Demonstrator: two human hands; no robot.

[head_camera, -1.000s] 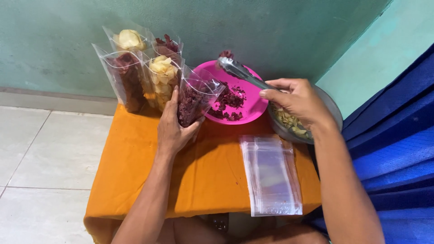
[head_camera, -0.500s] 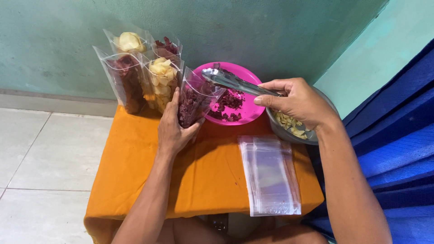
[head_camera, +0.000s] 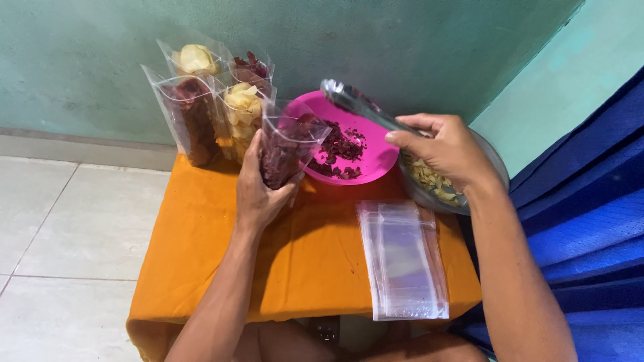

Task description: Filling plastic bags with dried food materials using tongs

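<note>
My left hand (head_camera: pixel 258 191) grips a clear plastic bag (head_camera: pixel 287 144) partly filled with dark red chips and holds it upright on the orange table (head_camera: pixel 201 268). My right hand (head_camera: pixel 446 147) holds metal tongs (head_camera: pixel 355 104), whose tips hover over the pink plate (head_camera: pixel 376 157) that carries dark red chips (head_camera: pixel 339 144). A metal bowl (head_camera: pixel 436 191) of pale yellow chips sits under my right hand.
Several filled clear bags stand at the table's back left: dark red chips (head_camera: pixel 188 110), yellow chips (head_camera: pixel 238 114) and others behind. A stack of empty clear bags (head_camera: pixel 402 258) lies near the front right edge. A blue cloth (head_camera: pixel 590 221) hangs on the right, white floor tiles on the left.
The tongs have swung left from over the plate toward the held bag's opening. My left hand keeps its grip on the bag.
</note>
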